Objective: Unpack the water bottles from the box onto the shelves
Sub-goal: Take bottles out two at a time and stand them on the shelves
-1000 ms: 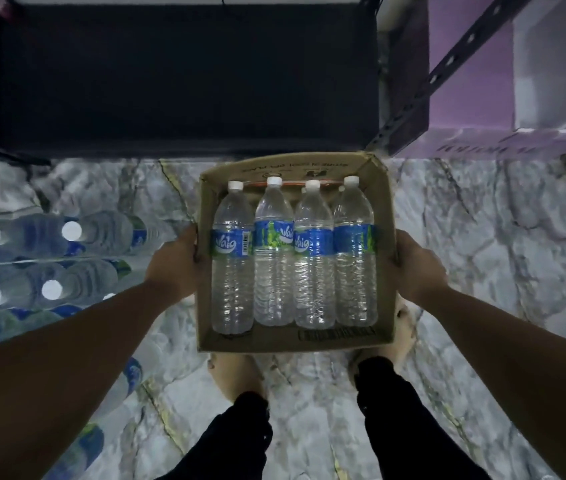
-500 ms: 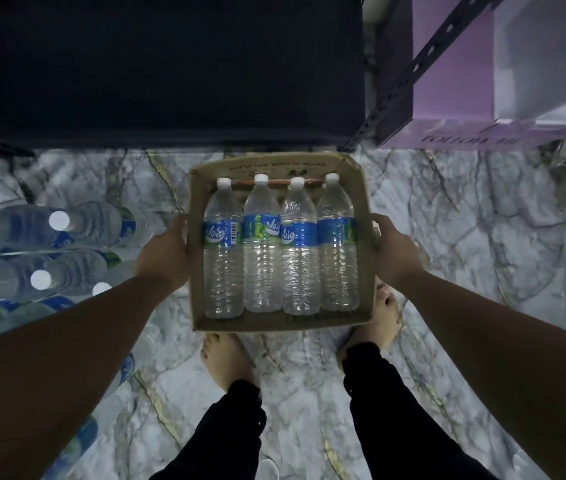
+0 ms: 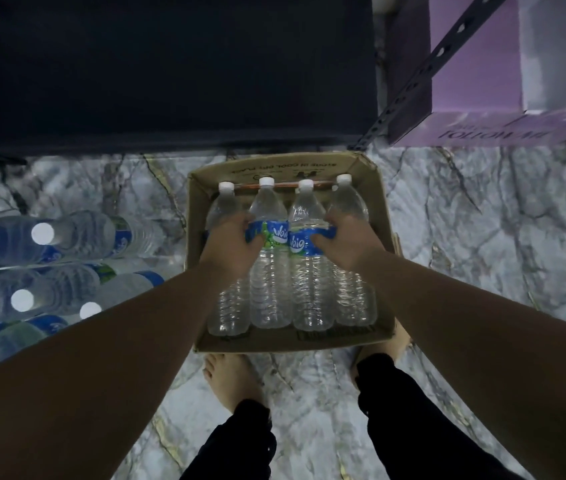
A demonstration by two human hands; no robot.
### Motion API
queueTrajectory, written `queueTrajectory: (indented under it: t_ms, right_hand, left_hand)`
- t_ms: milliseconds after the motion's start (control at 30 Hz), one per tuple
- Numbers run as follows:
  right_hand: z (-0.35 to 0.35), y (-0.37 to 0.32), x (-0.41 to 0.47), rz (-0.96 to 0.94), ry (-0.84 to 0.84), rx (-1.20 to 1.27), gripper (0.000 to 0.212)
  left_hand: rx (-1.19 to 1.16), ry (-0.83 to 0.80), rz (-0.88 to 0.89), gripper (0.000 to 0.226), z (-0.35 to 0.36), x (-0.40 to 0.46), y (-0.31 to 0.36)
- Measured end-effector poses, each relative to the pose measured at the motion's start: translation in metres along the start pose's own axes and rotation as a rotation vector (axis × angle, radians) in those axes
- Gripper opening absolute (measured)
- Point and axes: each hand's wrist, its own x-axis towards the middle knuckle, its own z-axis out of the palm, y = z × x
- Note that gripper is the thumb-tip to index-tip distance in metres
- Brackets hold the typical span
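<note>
Both hands [image 3: 231, 245] [image 3: 350, 242] clasp 4 bottles [image 3: 271, 271] in box [image 3: 375, 188].

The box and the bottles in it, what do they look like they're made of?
The box: apparently brown cardboard, matte, with a folded flap and printed text. The bottles: likely clear thin plastic, glossy, ribbed, with white caps and blue labels. The left hand and right hand grip them.

Four bottles [image 3: 271, 258] lie in the box [image 3: 375, 188], before the shelf [image 3: 170, 81].
</note>
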Motion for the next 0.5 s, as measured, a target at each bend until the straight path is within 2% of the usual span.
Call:
queueTrajectory:
  t_ms: [100,233,300,367,433,500]
  right_hand:
    - [0.009,-0.003,0.023,-0.018,0.019,-0.068,0.055]
    - [0.010,-0.013,0.049,0.027,0.032,-0.188,0.062]
    - [0.006,-0.019,0.061,0.030,-0.030,-0.248,0.062]
    - [-0.001,-0.028,0.069,0.003,-0.128,-0.284,0.052]
    - [-0.009,-0.036,0.075,0.019,-0.213,-0.220,0.037]
    - [-0.011,-0.038,0.077,0.088,-0.246,-0.105,0.033]
  left_hand:
    - [0.033,-0.073,-0.011,0.055,0.013,0.025,0.001]
    - [0.254,-0.150,-0.042,0.070,0.018,0.060,0.007]
    - [0.382,-0.223,-0.004,0.072,0.016,0.075,0.014]
    - [0.469,-0.273,0.045,0.073,0.014,0.086,0.017]
    - [0.425,-0.325,-0.023,0.083,0.010,0.090,0.020]
    - [0.315,-0.373,-0.104,0.081,0.008,0.092,0.022]
